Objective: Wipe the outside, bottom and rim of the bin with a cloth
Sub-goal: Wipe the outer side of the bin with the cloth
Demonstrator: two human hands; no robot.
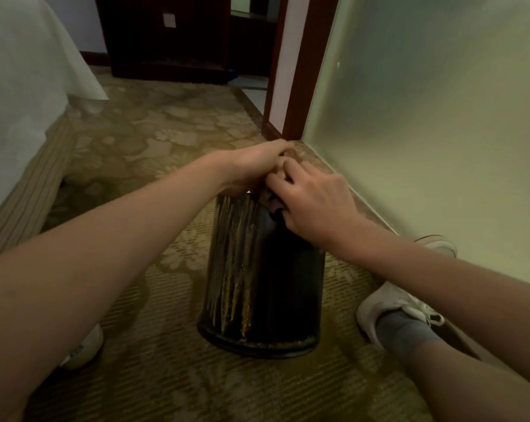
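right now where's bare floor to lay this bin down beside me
Open carpet lies left of the bin, up to the bed, and beyond it toward the dark cabinet. The right is tight: a shoe sits between bin and wall.

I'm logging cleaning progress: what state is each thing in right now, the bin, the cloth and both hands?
bin: standing on the carpet, wider end down, apparently upside down.
cloth: dark, bunched, pressed against the bin's upper side.
left hand: atop the bin, fingers curled; what they hold is hidden.
right hand: holds the cloth against the bin.
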